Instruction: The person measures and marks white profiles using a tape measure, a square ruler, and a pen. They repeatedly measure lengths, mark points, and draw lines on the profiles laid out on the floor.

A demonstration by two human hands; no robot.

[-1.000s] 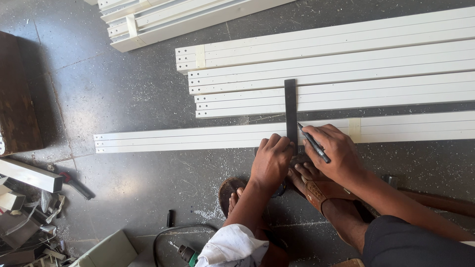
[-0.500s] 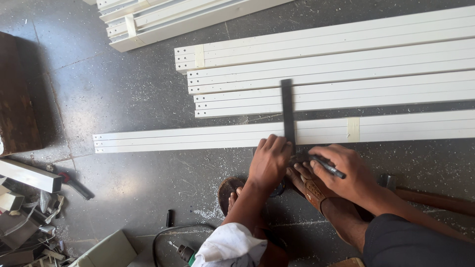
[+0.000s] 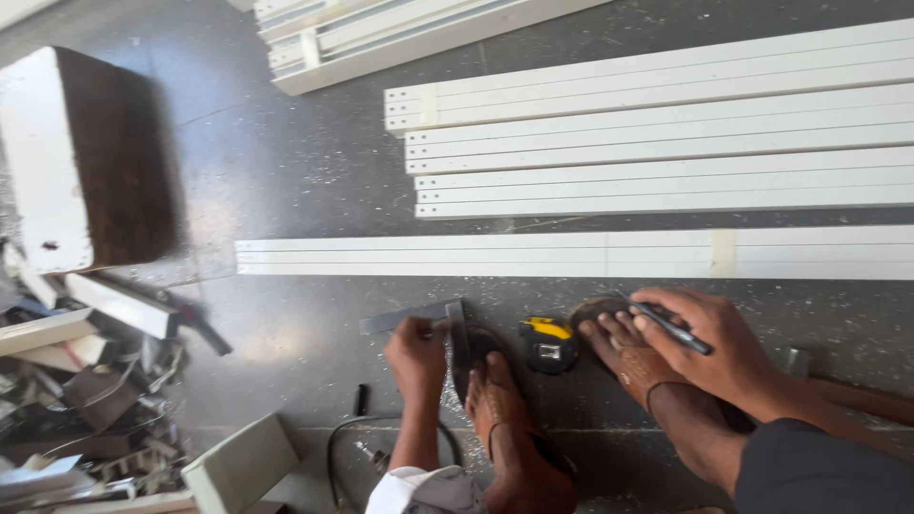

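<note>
Flat grey metal try square [image 3: 419, 317] lies on the dark floor, lower centre; left hand [image 3: 415, 354] closed on its blade end; right hand [image 3: 709, 347] pinches a dark marker pen [image 3: 666, 325], lower right; yellow-black tape measure [image 3: 549, 344] sits between the sandalled feet; long white trim strip [image 3: 571, 257] just above carries a thin cross line; no cut showing yet.

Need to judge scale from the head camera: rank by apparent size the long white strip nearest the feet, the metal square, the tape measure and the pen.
1. White strip
2. Metal square
3. Pen and tape measure: the pen looks longer, the tape measure bulkier, so unranked.
</note>
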